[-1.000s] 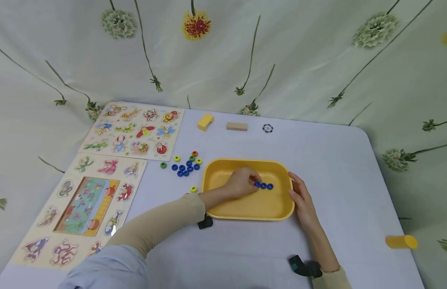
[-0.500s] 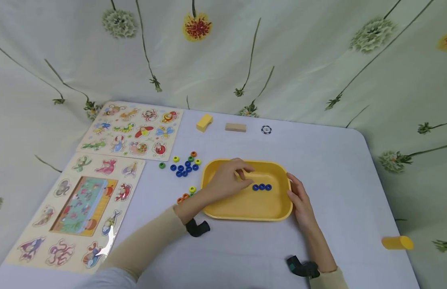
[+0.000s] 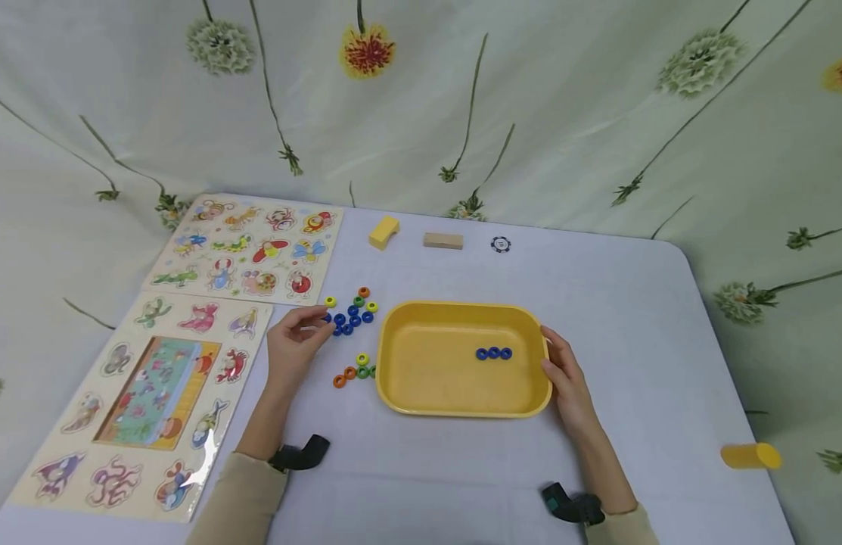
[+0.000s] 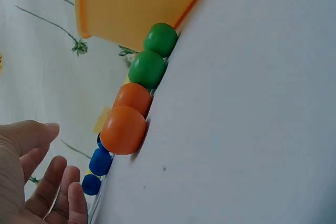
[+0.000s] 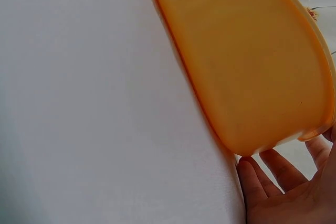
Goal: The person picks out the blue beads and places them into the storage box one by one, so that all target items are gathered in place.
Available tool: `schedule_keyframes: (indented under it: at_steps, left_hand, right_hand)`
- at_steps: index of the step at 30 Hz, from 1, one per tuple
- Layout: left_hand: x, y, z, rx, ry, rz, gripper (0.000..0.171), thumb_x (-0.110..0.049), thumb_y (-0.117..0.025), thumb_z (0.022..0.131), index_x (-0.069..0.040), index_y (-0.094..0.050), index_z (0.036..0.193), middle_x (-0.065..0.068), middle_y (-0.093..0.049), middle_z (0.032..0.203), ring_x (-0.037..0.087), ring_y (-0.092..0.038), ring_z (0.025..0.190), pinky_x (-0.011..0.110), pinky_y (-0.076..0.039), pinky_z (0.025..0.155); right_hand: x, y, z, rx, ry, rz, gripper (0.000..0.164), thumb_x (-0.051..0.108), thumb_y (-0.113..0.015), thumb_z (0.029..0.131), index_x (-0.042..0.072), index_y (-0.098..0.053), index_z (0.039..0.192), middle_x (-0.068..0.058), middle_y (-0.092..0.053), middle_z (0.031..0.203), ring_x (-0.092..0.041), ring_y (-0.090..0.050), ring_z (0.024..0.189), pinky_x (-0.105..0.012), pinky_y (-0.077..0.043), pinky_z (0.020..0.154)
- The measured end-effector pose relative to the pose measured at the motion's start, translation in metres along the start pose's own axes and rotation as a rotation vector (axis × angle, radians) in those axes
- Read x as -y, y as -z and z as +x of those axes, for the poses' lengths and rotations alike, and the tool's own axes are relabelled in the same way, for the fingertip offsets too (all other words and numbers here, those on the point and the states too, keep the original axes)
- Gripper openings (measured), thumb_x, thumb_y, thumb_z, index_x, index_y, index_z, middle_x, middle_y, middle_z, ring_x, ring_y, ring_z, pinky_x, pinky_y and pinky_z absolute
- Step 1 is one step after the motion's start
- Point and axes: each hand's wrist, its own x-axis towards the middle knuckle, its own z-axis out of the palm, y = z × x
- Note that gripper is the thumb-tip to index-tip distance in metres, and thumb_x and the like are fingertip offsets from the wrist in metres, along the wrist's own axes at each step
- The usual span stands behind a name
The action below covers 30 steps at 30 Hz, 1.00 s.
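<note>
In the head view my left hand [image 3: 296, 344] is over the left edge of a group of small blue beads [image 3: 347, 329], fingers loosely bent. The left wrist view shows its thumb and fingers [image 4: 56, 182] apart, with nothing between them. The nearest blue bead is partly hidden by the fingertips. My right hand [image 3: 569, 384] holds the right end of a yellow tray [image 3: 461, 409], with its fingertips against the outer wall in the right wrist view. Inside the tray three blue beads [image 3: 494, 353] lie side by side in a row.
Orange [image 3: 340, 381], green [image 3: 362, 372] and yellow beads [image 3: 362, 359] lie left of the tray. Two picture boards [image 3: 257, 310] cover the left side. A yellow block [image 3: 383, 232], wooden block [image 3: 443, 241] and round chip [image 3: 501, 244] sit behind. A yellow cylinder [image 3: 750, 456] lies far right.
My left hand has let go of the third blue bead in the tray's row, lifted away and moved left to the loose blue beads. The right hand has stayed at the tray.
</note>
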Motion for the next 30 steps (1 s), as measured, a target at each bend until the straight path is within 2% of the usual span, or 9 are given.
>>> schedule_keyframes:
  at_steps: [3, 7, 14, 17, 21, 25, 27, 30]
  left_hand:
    - [0.025, 0.005, 0.000, -0.011, 0.048, 0.042, 0.032, -0.001, -0.068, 0.074, 0.007, -0.059, 0.104, 0.020, -0.059, 0.099, 0.015, -0.056, 0.080, 0.012, -0.045, 0.063]
    - [0.043, 0.007, -0.001, 0.006, 0.048, 0.166, 0.032, -0.009, -0.071, 0.073, -0.003, -0.063, 0.104, 0.014, -0.060, 0.099, 0.014, -0.055, 0.080, 0.010, -0.045, 0.066]
    - [0.052, 0.005, -0.004, 0.019, 0.030, 0.428, 0.029, -0.017, -0.072, 0.073, -0.012, -0.065, 0.101, 0.001, -0.059, 0.092, 0.009, -0.054, 0.077, 0.009, -0.044, 0.066]
    - [0.052, 0.003, -0.004, 0.012, 0.024, 0.513, 0.026, -0.017, -0.072, 0.073, -0.014, -0.066, 0.098, -0.002, -0.058, 0.090, 0.007, -0.053, 0.076, 0.009, -0.043, 0.064]
    - [0.051, 0.001, -0.004, -0.003, 0.013, 0.540, 0.023, -0.016, -0.072, 0.073, -0.012, -0.067, 0.095, -0.001, -0.058, 0.087, 0.009, -0.053, 0.074, 0.010, -0.042, 0.063]
    - [0.045, 0.000, -0.003, -0.023, -0.001, 0.502, 0.022, -0.018, -0.070, 0.075, -0.012, -0.066, 0.096, 0.001, -0.060, 0.085, 0.005, -0.053, 0.073, 0.010, -0.042, 0.061]
    - [0.032, -0.004, -0.003, -0.012, -0.008, 0.458, 0.023, -0.020, -0.069, 0.076, -0.011, -0.066, 0.097, 0.002, -0.061, 0.085, 0.004, -0.053, 0.073, 0.009, -0.043, 0.062]
    - [0.002, -0.023, -0.001, 0.079, -0.038, 0.357, 0.026, -0.017, -0.069, 0.077, -0.007, -0.064, 0.100, 0.006, -0.061, 0.088, 0.007, -0.055, 0.075, 0.012, -0.047, 0.065]
  right_hand:
    - [-0.006, 0.001, 0.001, -0.001, 0.002, 0.011, 0.043, 0.018, -0.036, 0.096, 0.021, -0.029, 0.138, -0.016, -0.040, 0.133, -0.020, -0.053, 0.102, -0.022, -0.049, 0.077]
    - [-0.009, 0.001, 0.000, -0.001, 0.012, 0.015, 0.043, 0.018, -0.036, 0.096, 0.020, -0.028, 0.138, -0.017, -0.040, 0.132, -0.021, -0.054, 0.100, -0.023, -0.050, 0.075]
    - [-0.007, -0.001, -0.003, -0.017, -0.017, 0.019, 0.042, 0.017, -0.037, 0.096, 0.022, -0.030, 0.137, -0.014, -0.041, 0.132, -0.021, -0.055, 0.099, -0.023, -0.050, 0.074]
    - [-0.007, -0.001, -0.003, -0.026, -0.023, 0.015, 0.042, 0.018, -0.037, 0.095, 0.022, -0.031, 0.137, -0.014, -0.042, 0.132, -0.020, -0.055, 0.100, -0.022, -0.049, 0.075]
    - [-0.007, -0.001, -0.003, -0.029, -0.020, 0.011, 0.042, 0.021, -0.038, 0.095, 0.022, -0.031, 0.136, -0.013, -0.042, 0.131, -0.020, -0.055, 0.100, -0.022, -0.049, 0.075]
    - [-0.007, 0.000, -0.003, -0.012, -0.004, -0.006, 0.042, 0.023, -0.037, 0.096, 0.023, -0.029, 0.137, -0.014, -0.041, 0.132, -0.020, -0.054, 0.101, -0.022, -0.049, 0.076]
    - [-0.007, 0.001, -0.001, -0.005, 0.004, -0.010, 0.043, 0.024, -0.036, 0.096, 0.023, -0.029, 0.138, -0.015, -0.041, 0.132, -0.020, -0.054, 0.100, -0.022, -0.049, 0.076]
    - [-0.007, 0.001, 0.001, -0.016, 0.005, -0.003, 0.042, 0.023, -0.037, 0.095, 0.024, -0.031, 0.137, -0.014, -0.042, 0.130, -0.020, -0.055, 0.099, -0.022, -0.050, 0.076]
